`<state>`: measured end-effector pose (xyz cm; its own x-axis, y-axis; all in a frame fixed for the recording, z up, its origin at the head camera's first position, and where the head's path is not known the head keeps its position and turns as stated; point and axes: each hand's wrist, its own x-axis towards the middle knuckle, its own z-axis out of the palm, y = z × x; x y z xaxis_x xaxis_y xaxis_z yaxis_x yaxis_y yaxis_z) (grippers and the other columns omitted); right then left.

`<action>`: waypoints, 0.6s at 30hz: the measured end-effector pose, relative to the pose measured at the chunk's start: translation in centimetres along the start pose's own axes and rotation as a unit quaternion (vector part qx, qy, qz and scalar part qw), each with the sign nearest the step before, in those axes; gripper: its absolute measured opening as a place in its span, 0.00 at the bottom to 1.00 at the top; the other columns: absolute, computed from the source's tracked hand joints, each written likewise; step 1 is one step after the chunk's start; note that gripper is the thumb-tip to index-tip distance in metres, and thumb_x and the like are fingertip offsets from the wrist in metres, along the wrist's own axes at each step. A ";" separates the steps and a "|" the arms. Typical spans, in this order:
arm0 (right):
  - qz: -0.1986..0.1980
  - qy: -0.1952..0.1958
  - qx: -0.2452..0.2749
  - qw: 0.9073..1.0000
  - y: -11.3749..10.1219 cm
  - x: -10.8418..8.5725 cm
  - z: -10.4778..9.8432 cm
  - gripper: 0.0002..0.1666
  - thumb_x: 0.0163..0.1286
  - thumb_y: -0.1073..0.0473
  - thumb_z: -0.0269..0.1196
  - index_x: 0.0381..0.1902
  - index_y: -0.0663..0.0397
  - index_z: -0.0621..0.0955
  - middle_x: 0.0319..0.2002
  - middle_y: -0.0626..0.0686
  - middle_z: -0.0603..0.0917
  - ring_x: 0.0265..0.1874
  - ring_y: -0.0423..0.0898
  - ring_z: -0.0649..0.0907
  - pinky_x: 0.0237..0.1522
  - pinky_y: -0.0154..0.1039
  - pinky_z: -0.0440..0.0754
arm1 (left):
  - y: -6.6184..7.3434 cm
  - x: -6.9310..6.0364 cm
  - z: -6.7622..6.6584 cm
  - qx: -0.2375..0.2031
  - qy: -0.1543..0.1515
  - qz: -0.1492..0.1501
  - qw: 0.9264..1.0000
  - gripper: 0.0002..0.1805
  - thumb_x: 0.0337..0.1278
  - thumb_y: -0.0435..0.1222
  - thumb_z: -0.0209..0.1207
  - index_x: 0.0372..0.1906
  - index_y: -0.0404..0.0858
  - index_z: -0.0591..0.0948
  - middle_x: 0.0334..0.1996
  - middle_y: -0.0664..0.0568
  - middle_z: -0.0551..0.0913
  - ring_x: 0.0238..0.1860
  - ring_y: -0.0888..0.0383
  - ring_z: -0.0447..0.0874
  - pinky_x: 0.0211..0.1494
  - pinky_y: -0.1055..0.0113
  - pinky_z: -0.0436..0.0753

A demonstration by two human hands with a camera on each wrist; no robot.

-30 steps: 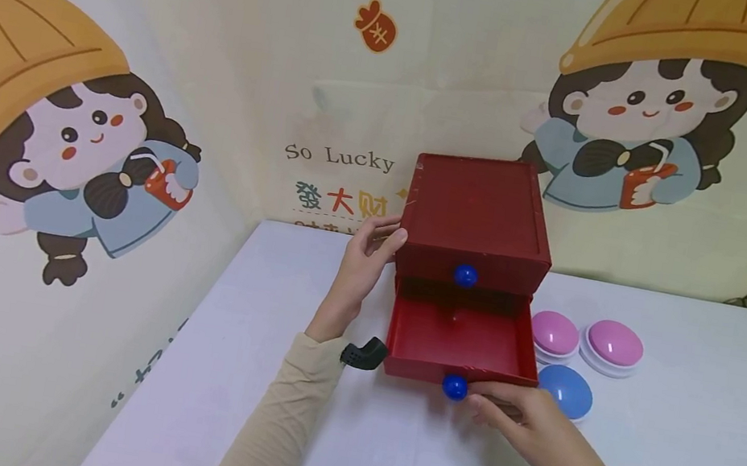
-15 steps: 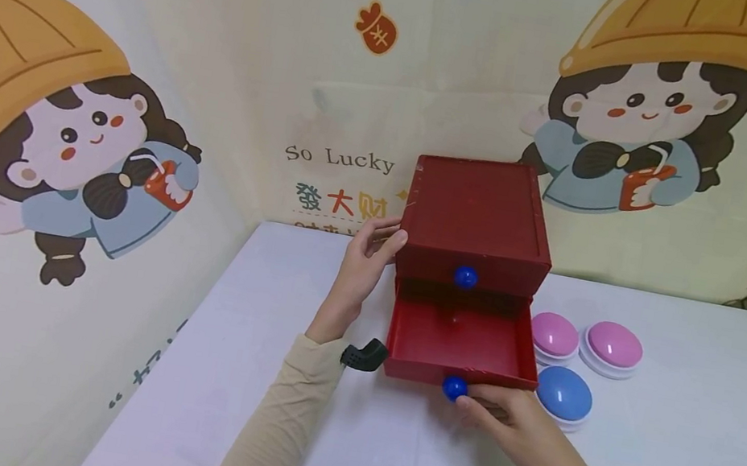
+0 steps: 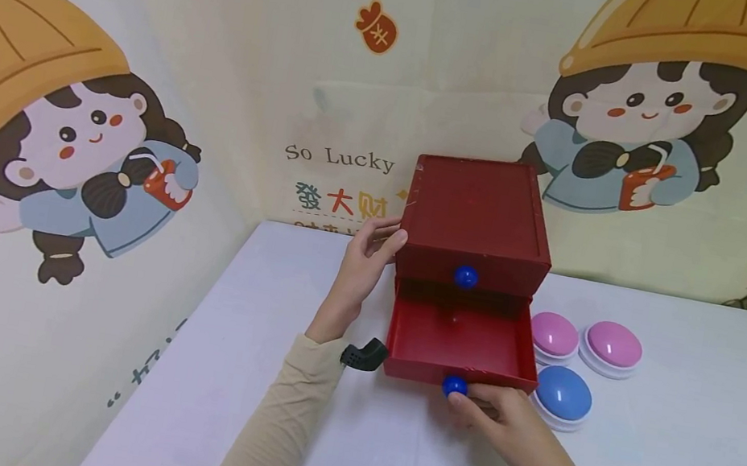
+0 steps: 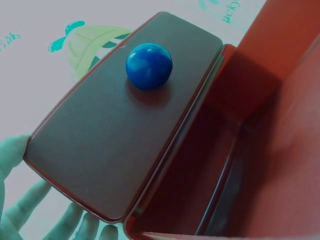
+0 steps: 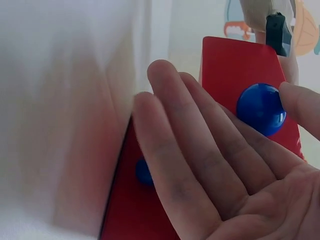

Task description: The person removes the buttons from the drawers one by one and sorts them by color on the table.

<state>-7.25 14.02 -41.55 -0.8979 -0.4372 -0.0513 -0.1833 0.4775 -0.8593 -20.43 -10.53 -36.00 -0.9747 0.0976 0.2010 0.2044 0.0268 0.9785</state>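
A red two-drawer box [image 3: 476, 208] has its upper drawer closed and its lower drawer [image 3: 459, 340] pulled out, with nothing visible inside. My left hand [image 3: 361, 268] rests against the box's left side; in the left wrist view its spread fingers [image 4: 65, 220] lie along that side, beside the upper drawer's blue knob [image 4: 149, 66]. At the lower drawer's front, my right hand [image 3: 518, 431] has thumb and forefinger at the blue knob [image 3: 454, 387]. The right wrist view shows this knob [image 5: 261, 109] between thumb and forefinger, the other fingers extended.
Right of the box stand two pink round domes [image 3: 554, 334] [image 3: 614, 344] on white bases and a blue one [image 3: 564, 394], near the right hand. A printed cloth [image 3: 264, 44] hangs behind the white table [image 3: 248, 376].
My right hand has moved slightly left, its thumb coming onto the lower blue knob. The left hand, the box and the lower drawer look unmoved.
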 end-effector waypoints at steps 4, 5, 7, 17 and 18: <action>-0.008 -0.003 0.012 1.000 0.0 0.0 0.1 0.13 0.73 0.50 0.60 0.35 0.53 0.83 0.32 0.47 0.85 0.32 0.40 0.82 0.35 0.34 0.85 | -0.1 0.0 0.1 0.004 0.003 0.008 1.000 0.22 0.67 0.49 0.59 0.62 0.49 0.75 0.58 0.53 0.77 0.60 0.56 0.77 0.62 0.57 0.79; -0.011 -0.003 0.015 1.000 0.0 0.0 0.1 0.13 0.74 0.50 0.60 0.35 0.53 0.83 0.32 0.48 0.85 0.32 0.40 0.83 0.35 0.34 0.85 | -0.1 0.0 0.0 0.005 0.004 0.008 1.000 0.22 0.67 0.49 0.59 0.62 0.49 0.75 0.58 0.53 0.77 0.59 0.56 0.77 0.62 0.57 0.79; -0.015 -0.004 0.016 1.000 0.0 0.0 0.1 0.14 0.74 0.50 0.59 0.35 0.53 0.84 0.33 0.49 0.86 0.32 0.40 0.83 0.36 0.35 0.85 | 0.0 0.0 0.0 0.005 0.005 0.009 1.000 0.22 0.67 0.49 0.59 0.62 0.49 0.75 0.58 0.53 0.78 0.59 0.57 0.77 0.61 0.57 0.79; -0.020 -0.016 0.016 1.000 0.1 0.2 -0.3 0.13 0.74 0.52 0.60 0.36 0.55 0.85 0.32 0.48 0.87 0.33 0.39 0.84 0.35 0.33 0.85 | 0.0 0.0 0.0 0.005 -0.001 0.007 1.000 0.24 0.67 0.49 0.59 0.64 0.46 0.74 0.59 0.50 0.77 0.61 0.54 0.77 0.62 0.56 0.79; -0.019 -0.016 0.015 1.000 0.2 0.2 -0.3 0.13 0.74 0.52 0.60 0.36 0.54 0.85 0.32 0.48 0.87 0.33 0.39 0.84 0.36 0.32 0.85 | 0.0 0.0 0.0 0.005 -0.001 0.007 1.000 0.24 0.67 0.48 0.59 0.64 0.46 0.74 0.60 0.51 0.77 0.61 0.54 0.77 0.62 0.56 0.79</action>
<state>-7.58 14.25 -41.56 -0.8774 -0.4786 -0.0336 -0.2046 0.4365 -0.8761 -20.42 -10.55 -35.98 -0.9718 0.0993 0.2140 0.2184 0.0352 0.9752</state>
